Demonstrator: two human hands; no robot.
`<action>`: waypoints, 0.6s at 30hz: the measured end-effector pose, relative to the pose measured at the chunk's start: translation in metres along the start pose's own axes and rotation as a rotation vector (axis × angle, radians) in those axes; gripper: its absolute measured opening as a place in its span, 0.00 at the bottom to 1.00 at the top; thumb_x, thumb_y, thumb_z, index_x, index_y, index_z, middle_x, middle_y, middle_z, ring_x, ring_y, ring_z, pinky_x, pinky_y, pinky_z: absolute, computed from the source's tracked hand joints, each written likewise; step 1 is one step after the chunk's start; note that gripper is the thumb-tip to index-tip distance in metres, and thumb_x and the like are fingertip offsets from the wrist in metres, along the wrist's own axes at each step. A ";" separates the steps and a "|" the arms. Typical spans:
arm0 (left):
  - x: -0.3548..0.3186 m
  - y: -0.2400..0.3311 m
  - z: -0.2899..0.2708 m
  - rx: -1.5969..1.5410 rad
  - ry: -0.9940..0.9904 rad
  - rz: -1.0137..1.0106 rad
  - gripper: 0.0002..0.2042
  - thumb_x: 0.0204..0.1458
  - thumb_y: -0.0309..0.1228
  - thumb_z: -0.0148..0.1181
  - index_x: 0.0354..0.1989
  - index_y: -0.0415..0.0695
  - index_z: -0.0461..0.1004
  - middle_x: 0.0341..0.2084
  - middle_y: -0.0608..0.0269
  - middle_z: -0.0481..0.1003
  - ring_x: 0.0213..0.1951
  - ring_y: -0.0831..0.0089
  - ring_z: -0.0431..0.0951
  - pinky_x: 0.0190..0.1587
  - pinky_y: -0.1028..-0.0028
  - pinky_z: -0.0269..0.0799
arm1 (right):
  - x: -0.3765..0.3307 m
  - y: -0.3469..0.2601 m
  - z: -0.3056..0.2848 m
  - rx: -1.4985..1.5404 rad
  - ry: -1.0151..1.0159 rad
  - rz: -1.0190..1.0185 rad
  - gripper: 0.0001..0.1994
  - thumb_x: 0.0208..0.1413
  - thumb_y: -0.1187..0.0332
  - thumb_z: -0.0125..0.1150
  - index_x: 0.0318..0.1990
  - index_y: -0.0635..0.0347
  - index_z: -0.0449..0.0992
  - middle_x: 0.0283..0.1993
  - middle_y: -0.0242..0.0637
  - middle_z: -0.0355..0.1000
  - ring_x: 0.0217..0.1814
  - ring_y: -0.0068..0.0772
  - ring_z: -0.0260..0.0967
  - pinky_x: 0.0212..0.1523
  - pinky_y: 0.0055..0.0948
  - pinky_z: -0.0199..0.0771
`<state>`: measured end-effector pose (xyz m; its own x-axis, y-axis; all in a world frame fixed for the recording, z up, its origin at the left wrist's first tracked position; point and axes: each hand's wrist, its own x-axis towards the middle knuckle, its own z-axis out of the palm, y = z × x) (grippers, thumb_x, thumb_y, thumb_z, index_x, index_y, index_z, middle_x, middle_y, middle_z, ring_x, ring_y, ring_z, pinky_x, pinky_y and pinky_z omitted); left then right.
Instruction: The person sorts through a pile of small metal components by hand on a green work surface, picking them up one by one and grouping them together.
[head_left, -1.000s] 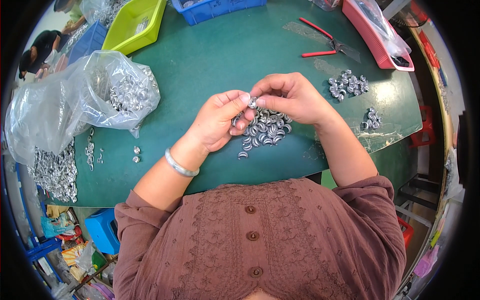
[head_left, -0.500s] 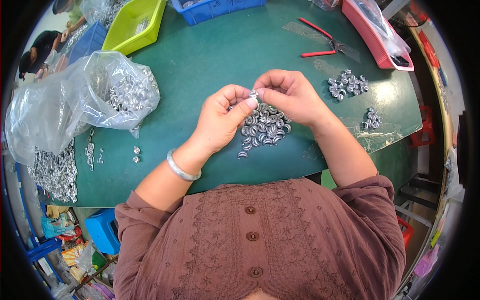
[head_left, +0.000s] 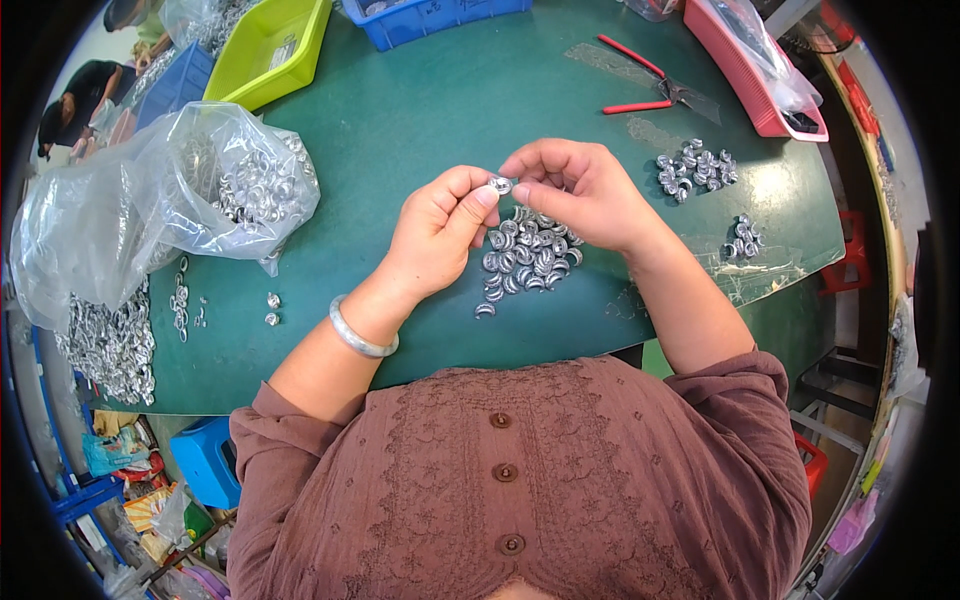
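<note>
Between the thumb and fingers of my left hand [head_left: 437, 225] is a small shiny silver metal piece [head_left: 501, 186]. My right hand [head_left: 580, 195] meets it from the other side, thumb and forefinger pinched at its edge. Whether the right fingertips hold a separate small part cannot be made out. Just below both hands lies a pile of curved silver metal pieces [head_left: 527, 255] on the green table [head_left: 420, 110]. A pale bangle [head_left: 360, 330] circles my left wrist.
Left stand a clear plastic bag [head_left: 110, 220] of silver pieces and a loose heap [head_left: 110, 350]. Red-handled pliers [head_left: 650, 85] lie at far right, near a pink basket [head_left: 760, 75]. Small piles [head_left: 695, 170] sit to the right. Green [head_left: 262, 75] and blue trays [head_left: 440, 22] line the back.
The metal piece has tilted and moved slightly left between my fingertips. My left hand has shifted a little left, and my right fingers have adjusted slightly.
</note>
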<state>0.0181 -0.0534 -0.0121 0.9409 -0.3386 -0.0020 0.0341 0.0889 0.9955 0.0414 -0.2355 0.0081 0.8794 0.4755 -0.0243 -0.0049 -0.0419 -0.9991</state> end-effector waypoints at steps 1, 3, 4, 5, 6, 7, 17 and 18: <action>0.000 0.000 0.000 0.018 -0.005 0.017 0.07 0.55 0.30 0.47 0.36 0.41 0.69 0.21 0.72 0.68 0.20 0.86 0.62 0.21 0.87 0.58 | -0.001 0.000 0.001 -0.010 -0.006 -0.037 0.07 0.49 0.75 0.56 0.37 0.65 0.72 0.26 0.25 0.67 0.27 0.11 0.60 0.28 0.14 0.62; 0.000 0.001 0.000 0.035 -0.011 0.034 0.07 0.55 0.30 0.47 0.36 0.41 0.69 0.21 0.72 0.67 0.20 0.86 0.62 0.22 0.87 0.58 | -0.001 0.000 0.002 -0.021 -0.012 -0.074 0.07 0.48 0.74 0.56 0.35 0.64 0.73 0.23 0.24 0.65 0.24 0.11 0.58 0.24 0.14 0.59; -0.001 0.001 0.000 0.048 -0.014 0.034 0.07 0.55 0.30 0.47 0.36 0.41 0.69 0.21 0.72 0.67 0.20 0.86 0.62 0.22 0.87 0.58 | -0.001 0.001 0.002 -0.058 -0.006 -0.106 0.06 0.48 0.74 0.56 0.35 0.64 0.73 0.23 0.24 0.65 0.24 0.11 0.58 0.24 0.14 0.59; -0.001 0.001 0.001 0.061 -0.018 0.034 0.07 0.55 0.30 0.47 0.36 0.41 0.69 0.21 0.72 0.67 0.20 0.86 0.62 0.22 0.87 0.58 | -0.001 0.002 0.002 -0.094 0.000 -0.139 0.06 0.48 0.75 0.57 0.35 0.64 0.73 0.23 0.25 0.65 0.24 0.12 0.58 0.24 0.15 0.59; -0.001 0.000 0.000 0.061 -0.018 0.035 0.07 0.55 0.30 0.47 0.36 0.41 0.69 0.21 0.72 0.67 0.20 0.86 0.62 0.22 0.87 0.58 | -0.001 0.002 0.002 -0.095 0.001 -0.140 0.06 0.48 0.75 0.57 0.35 0.64 0.73 0.23 0.25 0.65 0.24 0.12 0.58 0.24 0.15 0.59; -0.001 -0.001 0.000 0.055 -0.019 0.037 0.07 0.55 0.30 0.47 0.37 0.41 0.69 0.21 0.72 0.67 0.20 0.86 0.62 0.22 0.87 0.58 | -0.001 0.002 0.002 -0.153 0.017 -0.190 0.06 0.47 0.75 0.58 0.34 0.64 0.73 0.23 0.25 0.65 0.24 0.13 0.58 0.24 0.15 0.60; -0.004 0.004 0.005 0.046 -0.031 0.030 0.08 0.56 0.32 0.46 0.36 0.41 0.69 0.20 0.72 0.67 0.19 0.87 0.62 0.21 0.87 0.57 | -0.006 -0.010 -0.001 -0.389 0.039 -0.311 0.04 0.46 0.75 0.59 0.31 0.63 0.73 0.25 0.31 0.67 0.24 0.20 0.63 0.25 0.19 0.63; -0.005 0.004 0.006 0.042 -0.037 0.027 0.08 0.56 0.32 0.46 0.36 0.41 0.69 0.20 0.72 0.67 0.19 0.87 0.62 0.21 0.87 0.57 | -0.007 -0.011 -0.002 -0.390 0.044 -0.304 0.04 0.46 0.75 0.59 0.31 0.63 0.73 0.25 0.31 0.67 0.24 0.20 0.63 0.25 0.19 0.63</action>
<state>0.0120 -0.0570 -0.0075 0.9280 -0.3716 0.0274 -0.0057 0.0594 0.9982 0.0361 -0.2399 0.0194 0.8327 0.4798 0.2763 0.4262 -0.2368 -0.8731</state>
